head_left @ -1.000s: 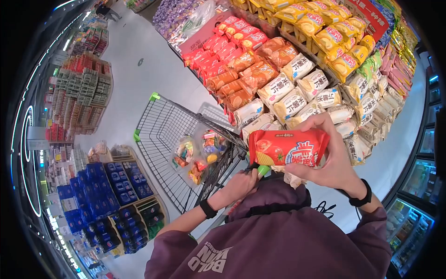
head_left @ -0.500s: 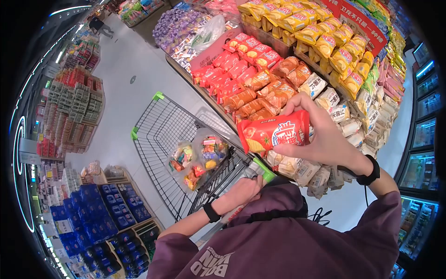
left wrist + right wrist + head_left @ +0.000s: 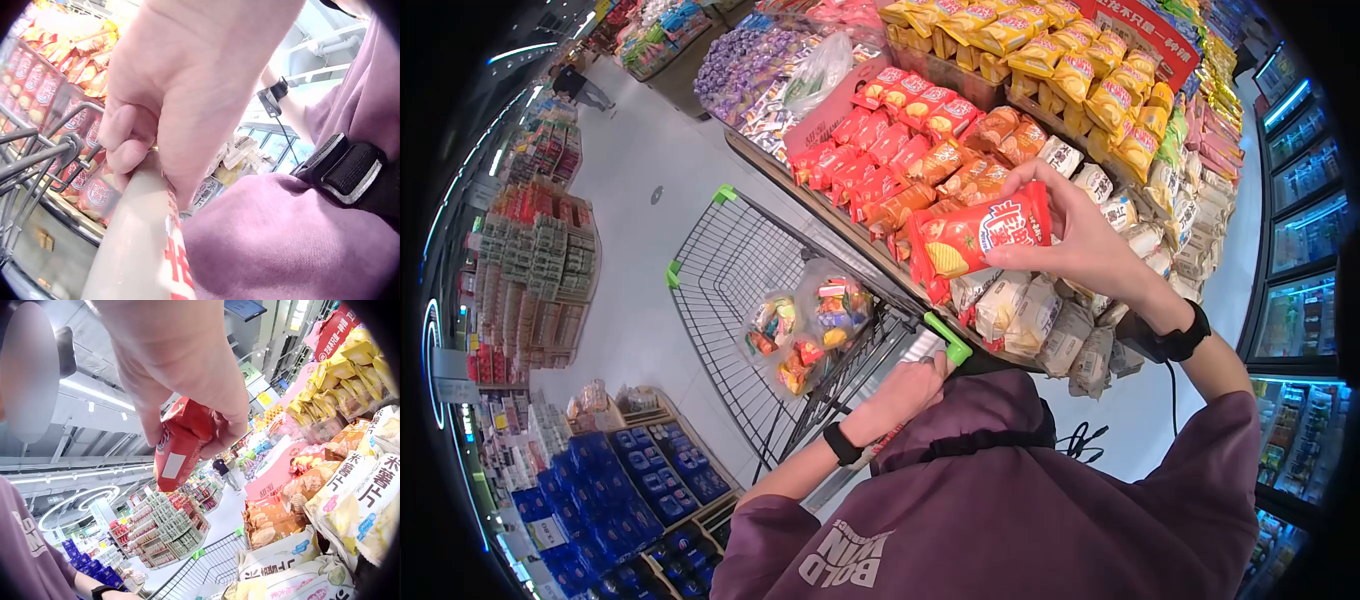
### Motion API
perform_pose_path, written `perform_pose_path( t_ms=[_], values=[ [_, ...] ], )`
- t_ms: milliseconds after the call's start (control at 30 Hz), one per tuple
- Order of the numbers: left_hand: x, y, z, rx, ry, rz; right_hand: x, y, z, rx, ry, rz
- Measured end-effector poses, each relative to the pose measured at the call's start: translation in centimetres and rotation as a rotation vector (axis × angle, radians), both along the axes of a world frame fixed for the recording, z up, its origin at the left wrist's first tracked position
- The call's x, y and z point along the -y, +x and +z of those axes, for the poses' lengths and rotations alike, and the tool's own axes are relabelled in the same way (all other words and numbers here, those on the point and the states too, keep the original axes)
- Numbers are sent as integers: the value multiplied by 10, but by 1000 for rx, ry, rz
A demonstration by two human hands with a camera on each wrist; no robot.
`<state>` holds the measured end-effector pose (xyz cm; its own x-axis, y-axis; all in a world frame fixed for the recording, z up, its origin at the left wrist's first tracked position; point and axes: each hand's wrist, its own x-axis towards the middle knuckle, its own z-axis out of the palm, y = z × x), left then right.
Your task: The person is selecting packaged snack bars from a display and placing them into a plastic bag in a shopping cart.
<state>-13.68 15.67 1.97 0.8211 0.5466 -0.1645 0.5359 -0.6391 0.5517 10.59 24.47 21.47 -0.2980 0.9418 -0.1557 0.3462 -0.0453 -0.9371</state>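
Note:
My right hand (image 3: 1090, 245) holds a red bag of potato chips (image 3: 972, 240) by its right end, thumb below and fingers above. The bag's printed front faces up in the head view, over the near edge of the snack display. From the right wrist view, the same chip bag (image 3: 184, 440) hangs between thumb and fingers, with a white label patch on it. My left hand (image 3: 905, 395) grips the handle (image 3: 134, 231) of a shopping cart (image 3: 725, 300), fingers curled round the bar. Clear plastic bags (image 3: 832, 310) with colourful packets lie inside the cart.
Beside the cart, a display holds red (image 3: 885, 145), orange (image 3: 897, 207), white (image 3: 1020, 315) and yellow bags (image 3: 1068, 78). Blue packs (image 3: 595, 500) are stacked at lower left. Lit fridges (image 3: 1305, 290) line the right. A person (image 3: 578, 86) is far down the aisle.
The right hand and the chip bag have moved up and left in the head view, and the bag has tilted a little. My left hand has stayed on the cart handle.

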Motion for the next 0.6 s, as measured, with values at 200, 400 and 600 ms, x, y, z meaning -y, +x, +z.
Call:
perform_pose_path(
  t_ms=[200, 400, 600],
  values=[
    [-5, -6, -3, 44, 7, 42, 0, -10, -12, -63, 17, 51],
    [-16, -14, 19, 91, -65, 105, 4, -25, 1, -120, -123, 97],
    [-37, -36, 81, 732, -391, 510, 12, -32, -2, -100, -80, 156]
  ],
)
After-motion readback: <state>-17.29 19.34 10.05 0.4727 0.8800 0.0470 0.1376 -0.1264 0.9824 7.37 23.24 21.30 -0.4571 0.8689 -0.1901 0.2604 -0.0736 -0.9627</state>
